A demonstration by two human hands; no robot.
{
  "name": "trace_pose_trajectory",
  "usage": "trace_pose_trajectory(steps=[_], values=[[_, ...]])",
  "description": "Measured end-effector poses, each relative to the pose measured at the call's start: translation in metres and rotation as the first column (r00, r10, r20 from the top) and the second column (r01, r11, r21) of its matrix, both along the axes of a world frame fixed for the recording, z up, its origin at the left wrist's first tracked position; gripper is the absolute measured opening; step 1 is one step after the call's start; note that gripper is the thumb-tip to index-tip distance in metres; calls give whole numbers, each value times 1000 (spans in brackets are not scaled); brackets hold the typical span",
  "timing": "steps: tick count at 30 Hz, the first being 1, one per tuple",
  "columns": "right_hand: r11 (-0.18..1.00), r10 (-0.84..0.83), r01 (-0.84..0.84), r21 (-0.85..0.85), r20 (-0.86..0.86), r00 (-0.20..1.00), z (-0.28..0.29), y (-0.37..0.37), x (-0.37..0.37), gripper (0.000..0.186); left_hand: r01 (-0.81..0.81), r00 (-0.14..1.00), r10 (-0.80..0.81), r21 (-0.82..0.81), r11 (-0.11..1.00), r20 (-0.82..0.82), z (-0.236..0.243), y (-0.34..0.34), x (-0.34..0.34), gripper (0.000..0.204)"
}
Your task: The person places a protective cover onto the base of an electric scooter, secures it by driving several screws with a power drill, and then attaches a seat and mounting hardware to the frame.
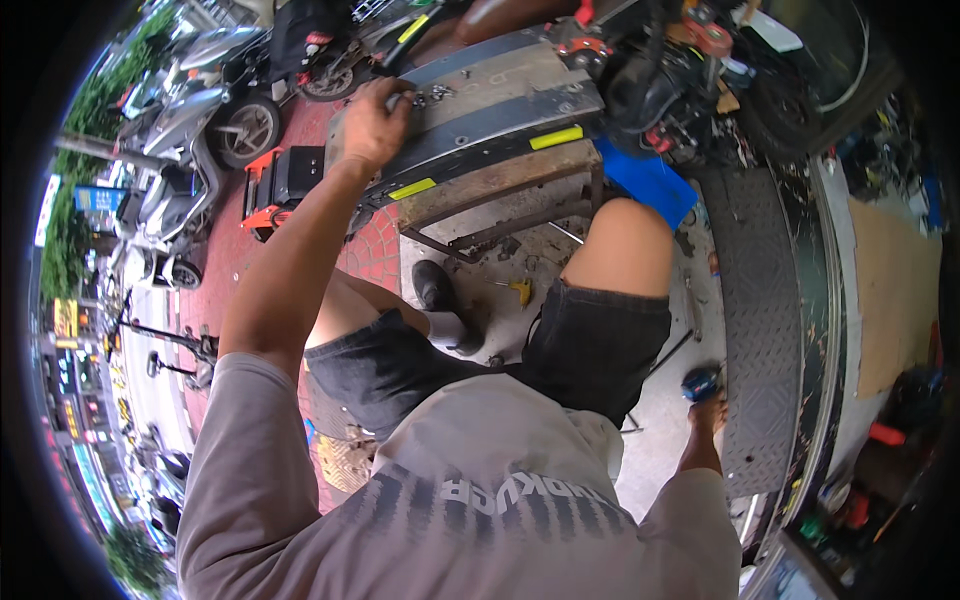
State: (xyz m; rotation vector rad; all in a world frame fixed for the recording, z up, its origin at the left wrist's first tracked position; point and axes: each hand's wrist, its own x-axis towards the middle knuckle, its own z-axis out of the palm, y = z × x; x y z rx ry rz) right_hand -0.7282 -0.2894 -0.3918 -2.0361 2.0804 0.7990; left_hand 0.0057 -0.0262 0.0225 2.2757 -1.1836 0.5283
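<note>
On the long grey deck [480, 115] of what looks like an electric scooter, my left hand [372, 122] rests with its fingers curled down. Its fingertips sit beside a small group of screws [432, 96], and whatever lies between them is too small to tell. My right hand [708, 412] is low at my right side, closed around a blue and black power tool [702, 383], which is partly hidden. The deck, with yellow strips along its side, lies across a worn wooden bench [500, 185] in front of my knees.
A yellow-handled tool [520, 291] lies on the floor near my shoe [436, 288]. A blue sheet [648, 182] is beside my right knee. Parked motorbikes [245, 130] line the left, and a ridged metal ramp [757, 330] runs along the right. Scooter parts [650, 85] crowd the far right.
</note>
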Motion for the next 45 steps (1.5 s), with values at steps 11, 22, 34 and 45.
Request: trace_pose_trajectory(steps=[11, 22, 34, 45], values=[[897, -431, 432, 92, 395, 811, -16, 18, 2, 48, 84, 993, -88, -48, 995, -77, -3, -35, 24, 23], [920, -93, 333, 206, 941, -325, 281, 11, 140, 29, 241, 839, -205, 7, 970, -503, 9, -29, 63, 24], [989, 88, -60, -134, 869, -487, 461, 19, 329, 49, 188, 963, -161, 112, 976, -215, 10, -40, 57, 15], [936, -171, -353, -20, 847, -502, 450, 101, 434, 36, -172, -450, -623, -622, 764, -640, 61, -60, -58, 18]])
